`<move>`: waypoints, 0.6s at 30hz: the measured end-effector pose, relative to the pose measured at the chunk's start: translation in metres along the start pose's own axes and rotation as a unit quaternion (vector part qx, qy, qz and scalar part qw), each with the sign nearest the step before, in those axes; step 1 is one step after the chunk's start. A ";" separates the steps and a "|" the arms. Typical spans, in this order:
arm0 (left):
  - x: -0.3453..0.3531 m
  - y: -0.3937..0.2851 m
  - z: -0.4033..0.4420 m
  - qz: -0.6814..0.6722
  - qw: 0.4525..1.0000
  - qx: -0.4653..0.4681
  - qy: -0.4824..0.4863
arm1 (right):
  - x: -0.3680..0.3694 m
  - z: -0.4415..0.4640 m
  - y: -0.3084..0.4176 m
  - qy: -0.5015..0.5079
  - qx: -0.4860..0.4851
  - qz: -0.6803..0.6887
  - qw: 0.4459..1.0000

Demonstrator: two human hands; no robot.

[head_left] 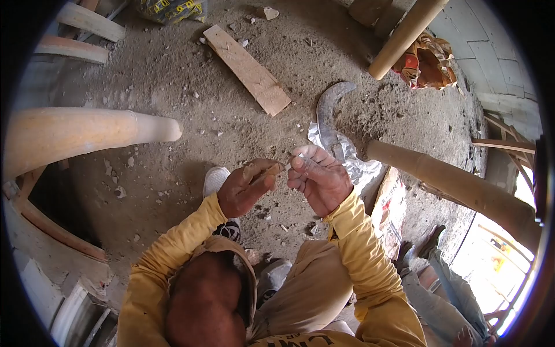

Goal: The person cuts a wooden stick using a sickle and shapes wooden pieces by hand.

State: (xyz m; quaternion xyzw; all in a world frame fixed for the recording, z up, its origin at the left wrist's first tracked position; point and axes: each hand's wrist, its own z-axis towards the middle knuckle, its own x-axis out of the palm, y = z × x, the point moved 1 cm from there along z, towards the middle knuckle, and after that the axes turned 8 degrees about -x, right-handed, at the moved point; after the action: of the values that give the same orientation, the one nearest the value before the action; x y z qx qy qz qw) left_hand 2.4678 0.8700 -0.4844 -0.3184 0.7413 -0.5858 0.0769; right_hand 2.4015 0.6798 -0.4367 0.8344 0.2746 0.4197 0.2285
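My left hand [250, 186] is raised over the dirt floor, thumb and fingers pinched together near a small thin piece too small to name. Close beside it on the right, my right hand [321, 178] pinches a small whitish piece [292, 162] between thumb and forefinger, its other fingers curled. The fingertips of both hands nearly meet. Just beyond my right hand lies a curved dark blade [328, 110], its lower end on a crumpled silvery plastic sheet [361, 169].
A wooden board [247, 69] lies ahead on the dirt floor [167, 87]. Round poles stand at left [115, 128], right [457, 179] and upper right [407, 40]. A torn paper bag [428, 62] lies far right. Another person's legs [445, 295] show at lower right.
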 end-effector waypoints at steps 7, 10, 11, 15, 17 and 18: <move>0.000 -0.017 0.002 0.158 0.976 0.135 -0.059 | 0.002 -0.006 -0.005 -0.003 -0.032 0.027 0.999; 0.002 -0.022 0.001 0.179 0.973 0.123 -0.082 | 0.007 -0.007 -0.005 -0.033 -0.039 -0.009 0.999; 0.002 -0.024 0.001 0.198 0.966 0.133 -0.098 | 0.009 -0.008 -0.005 -0.033 -0.039 -0.010 0.999; 0.000 -0.032 0.001 0.237 0.952 0.150 -0.120 | 0.008 -0.012 -0.007 -0.054 -0.140 -0.203 0.968; -0.003 -0.033 0.002 0.254 0.943 0.172 -0.130 | 0.010 -0.016 -0.006 -0.058 -0.175 -0.320 0.929; -0.004 -0.034 0.002 0.271 0.933 0.192 -0.140 | 0.014 -0.017 -0.006 -0.048 -0.199 -0.285 0.936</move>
State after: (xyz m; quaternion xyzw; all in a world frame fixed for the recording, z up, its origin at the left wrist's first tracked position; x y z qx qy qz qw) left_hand 2.4849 0.8671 -0.4550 -0.1630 0.6545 -0.6232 0.3958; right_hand 2.3924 0.6957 -0.4228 0.6778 0.4004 0.3423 0.5129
